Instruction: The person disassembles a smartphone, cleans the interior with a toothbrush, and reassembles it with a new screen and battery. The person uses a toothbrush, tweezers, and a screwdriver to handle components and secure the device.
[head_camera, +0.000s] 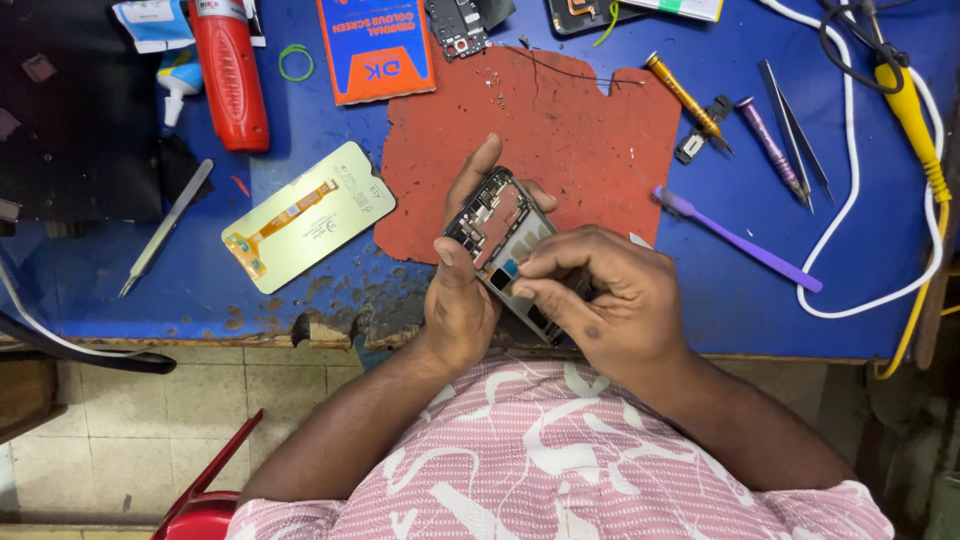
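An opened phone body with its back cover off and its circuit board showing is held over the near edge of the red mat. My left hand grips the phone from below and from the left side, thumb on its edge. My right hand rests on the phone's lower half, its fingertips pinched on a small part inside the frame. A pale replacement screen with an orange flex cable lies on the blue table left of the mat.
A red bottle, an orange packet, metal tweezers, a purple brush, a yellow screwdriver, more tweezers, a white cable and a yellow-handled soldering iron lie around the mat.
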